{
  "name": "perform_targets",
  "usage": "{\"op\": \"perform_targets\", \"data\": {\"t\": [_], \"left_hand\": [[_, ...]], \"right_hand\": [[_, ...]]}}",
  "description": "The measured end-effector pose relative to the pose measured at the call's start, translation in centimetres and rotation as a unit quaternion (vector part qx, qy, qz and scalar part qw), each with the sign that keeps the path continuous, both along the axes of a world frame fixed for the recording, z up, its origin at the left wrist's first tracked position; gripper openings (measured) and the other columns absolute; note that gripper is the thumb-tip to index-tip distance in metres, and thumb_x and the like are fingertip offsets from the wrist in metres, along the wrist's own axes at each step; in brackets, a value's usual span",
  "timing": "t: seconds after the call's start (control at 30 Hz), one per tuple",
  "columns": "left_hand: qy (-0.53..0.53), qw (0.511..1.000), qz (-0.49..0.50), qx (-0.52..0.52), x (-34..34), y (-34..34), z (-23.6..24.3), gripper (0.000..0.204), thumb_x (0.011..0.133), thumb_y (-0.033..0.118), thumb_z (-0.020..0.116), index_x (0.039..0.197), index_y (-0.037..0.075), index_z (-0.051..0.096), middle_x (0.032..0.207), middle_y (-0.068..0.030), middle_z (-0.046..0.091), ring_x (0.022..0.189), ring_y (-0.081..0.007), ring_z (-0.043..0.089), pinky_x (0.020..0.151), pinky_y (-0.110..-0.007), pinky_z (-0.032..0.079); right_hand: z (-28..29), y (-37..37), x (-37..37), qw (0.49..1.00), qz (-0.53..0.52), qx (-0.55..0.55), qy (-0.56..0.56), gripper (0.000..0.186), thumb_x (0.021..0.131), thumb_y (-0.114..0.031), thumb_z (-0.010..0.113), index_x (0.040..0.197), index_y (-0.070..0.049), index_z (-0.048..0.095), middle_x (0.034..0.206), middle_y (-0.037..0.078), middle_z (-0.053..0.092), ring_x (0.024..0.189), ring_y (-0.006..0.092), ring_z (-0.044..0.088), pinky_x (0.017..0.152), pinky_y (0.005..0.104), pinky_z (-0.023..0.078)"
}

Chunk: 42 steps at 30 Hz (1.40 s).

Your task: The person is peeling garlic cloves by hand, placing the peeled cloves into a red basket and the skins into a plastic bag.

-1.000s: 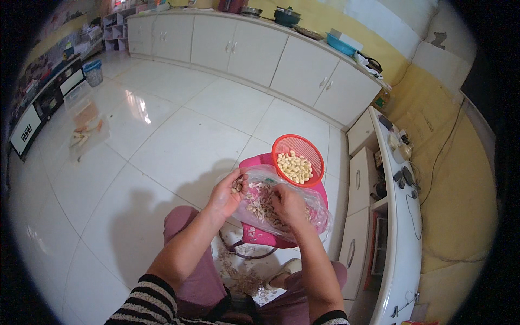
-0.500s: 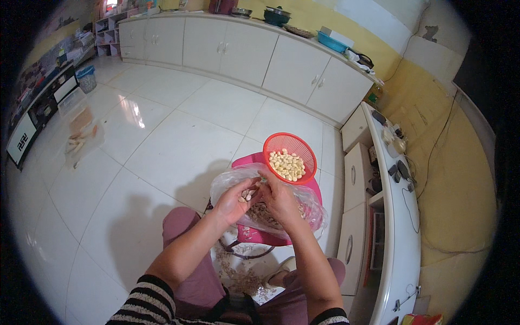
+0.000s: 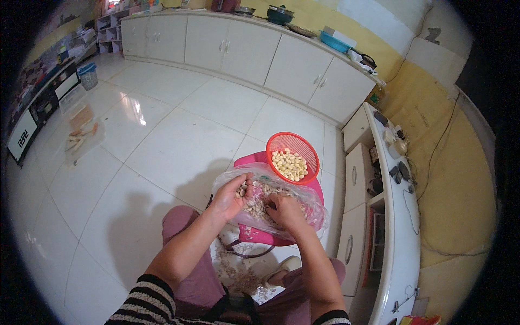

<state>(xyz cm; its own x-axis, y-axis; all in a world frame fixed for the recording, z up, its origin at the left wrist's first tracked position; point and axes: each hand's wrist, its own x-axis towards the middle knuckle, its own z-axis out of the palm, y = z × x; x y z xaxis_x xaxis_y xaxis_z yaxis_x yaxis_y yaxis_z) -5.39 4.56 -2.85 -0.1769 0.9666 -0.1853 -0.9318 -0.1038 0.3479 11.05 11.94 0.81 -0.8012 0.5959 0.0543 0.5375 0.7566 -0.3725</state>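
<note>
Palm up, my left hand [image 3: 230,201] has its fingers curled round several unpeeled cloves [image 3: 241,192] that look like garlic. My right hand [image 3: 288,212] reaches down into a clear plastic bag [image 3: 226,177], fingers bent among pale cloves and papery skins [image 3: 253,208]; what its fingertips touch is hidden. The bag lies spread on a pink stool [image 3: 252,158]. Behind it, a red mesh basket [image 3: 270,145] holds many peeled cream-coloured cloves [image 3: 290,165].
Brown skins [image 3: 244,277] litter the floor between my feet. A white cabinet [image 3: 355,216] stands close on my right, with small items on its top. Low white cupboards [image 3: 233,46] line the far wall. At the left lies a transparent plastic sheet [image 3: 97,142] with pale pieces on it.
My right hand has come away from my left and moved down into the bag. The left hand has turned slightly and risen a little, keeping its cloves.
</note>
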Motion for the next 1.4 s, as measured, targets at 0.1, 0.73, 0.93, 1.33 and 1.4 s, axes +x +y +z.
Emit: {"op": "perform_targets", "data": {"t": [0.1,0.73,0.93,1.33,1.4], "left_hand": [[0.017,1.0,-0.002,0.012,-0.1,-0.1,0.0,0.02,0.087,0.015,0.051,0.099,0.0,0.055,0.081,-0.0025,0.055,0.072,-0.0099,0.055,0.063,-0.018,0.049],[0.052,0.998,-0.046,0.012,1.1,0.1,0.7,0.026,0.087,0.01,0.048,0.108,-0.005,0.05,0.104,-0.0123,0.055,0.1,-0.0203,0.053,0.089,-0.028,0.045],[0.093,0.994,-0.042,0.049,1.0,0.2,0.0,0.025,0.087,0.005,0.047,0.111,-0.003,0.05,0.103,-0.0108,0.056,0.095,-0.0169,0.056,0.083,-0.023,0.047],[0.098,0.995,-0.026,-0.002,1.3,0.2,0.2,0.022,0.088,0.015,0.049,0.104,0.001,0.055,0.084,-0.0006,0.056,0.072,-0.0077,0.055,0.064,-0.018,0.048],[0.089,0.996,-0.022,-0.003,1.4,0.3,0.1,0.022,0.088,0.015,0.049,0.102,0.0,0.055,0.084,-0.0013,0.056,0.073,-0.009,0.055,0.065,-0.02,0.049]], "right_hand": [[0.2,0.0,0.6,0.999,-0.023,-0.02,0.024,0.014,0.074,-0.012,0.055,0.085,-0.007,0.062,0.082,0.018,0.06,0.076,0.0338,0.059,0.07,0.0415,0.047],[3.3,-0.6,-2.1,0.959,-0.044,-0.086,0.268,0.02,0.075,-0.014,0.062,0.092,-0.003,0.058,0.078,0.016,0.062,0.068,0.0276,0.062,0.061,0.0341,0.048],[3.2,-0.9,1.4,0.983,-0.056,-0.096,0.148,0.021,0.072,-0.007,0.063,0.092,-0.003,0.06,0.071,0.008,0.061,0.067,0.0131,0.059,0.063,0.0267,0.046],[0.6,-0.8,2.9,0.995,-0.034,-0.06,0.077,0.017,0.069,-0.008,0.06,0.086,-0.005,0.062,0.082,0.017,0.06,0.078,0.0325,0.059,0.07,0.0391,0.046],[0.6,-0.4,2.6,0.99,-0.052,-0.039,0.123,0.017,0.07,-0.008,0.06,0.087,-0.004,0.061,0.083,0.017,0.06,0.079,0.0319,0.059,0.071,0.0384,0.046]]}}
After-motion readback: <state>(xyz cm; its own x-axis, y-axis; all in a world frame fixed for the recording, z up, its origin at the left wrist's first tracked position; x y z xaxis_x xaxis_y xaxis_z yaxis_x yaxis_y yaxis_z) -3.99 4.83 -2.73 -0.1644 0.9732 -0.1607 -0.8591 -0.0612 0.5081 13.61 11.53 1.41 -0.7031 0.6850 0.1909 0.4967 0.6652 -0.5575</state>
